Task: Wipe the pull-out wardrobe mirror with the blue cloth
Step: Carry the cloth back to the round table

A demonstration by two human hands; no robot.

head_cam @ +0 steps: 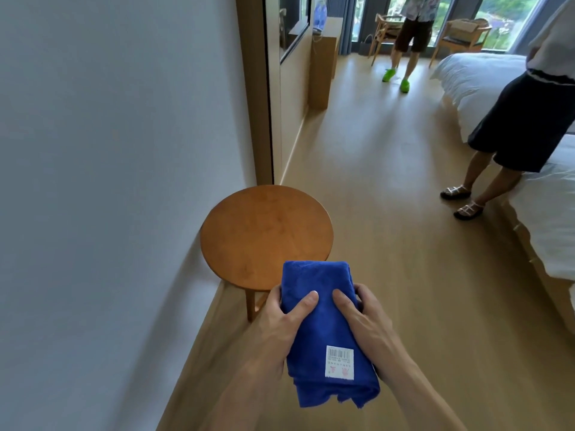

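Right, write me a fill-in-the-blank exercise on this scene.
The left hand and right hand both grip the folded cloth, whose colour is ____.
Its white label carries a printed ____.
The wooden stool beyond the hands has a ____ top.
The far person's shoes are ____.
Missing: blue; barcode; round; green.

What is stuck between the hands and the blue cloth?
Nothing is. The left hand and the right hand both grip the folded blue cloth, thumbs on top. A round wooden table stands just ahead of it. The pull-out mirror cannot be made out in this view.
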